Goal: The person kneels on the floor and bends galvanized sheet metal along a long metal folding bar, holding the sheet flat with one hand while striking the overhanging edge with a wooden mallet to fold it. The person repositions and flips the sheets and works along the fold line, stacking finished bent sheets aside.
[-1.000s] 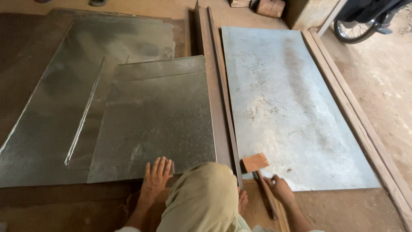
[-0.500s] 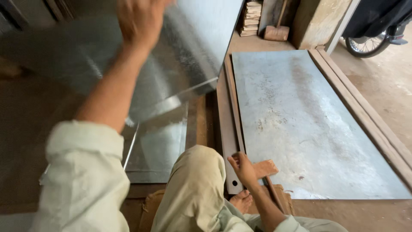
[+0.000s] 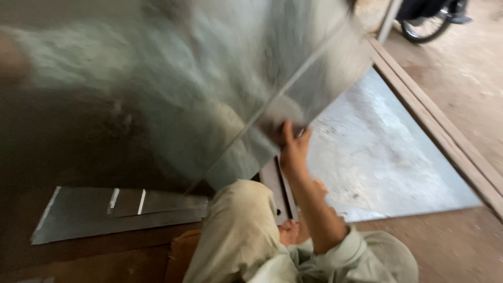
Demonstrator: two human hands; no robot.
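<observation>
A large thin metal sheet (image 3: 251, 78) is lifted off the floor and tilted in front of me, heavily blurred. My right hand (image 3: 293, 147) grips its lower edge, thumb on the near face. My left hand (image 3: 11, 58) shows only as a pale smear at the far left, at the end of a blurred light sleeve; its grip cannot be made out. My bent knee (image 3: 238, 230) in light trousers and my bare foot (image 3: 289, 231) are below the sheet.
A second metal sheet (image 3: 382, 162) lies flat on the floor to the right, framed by wooden rails (image 3: 445, 136). A narrow metal offcut (image 3: 120, 212) lies on the floor at the left. A bicycle wheel (image 3: 424, 29) stands at the top right.
The sheet has swung up and to the right across the view. My right hand has left the floor by the hammer and taken hold of the sheet's lower edge. The hammer is out of sight.
</observation>
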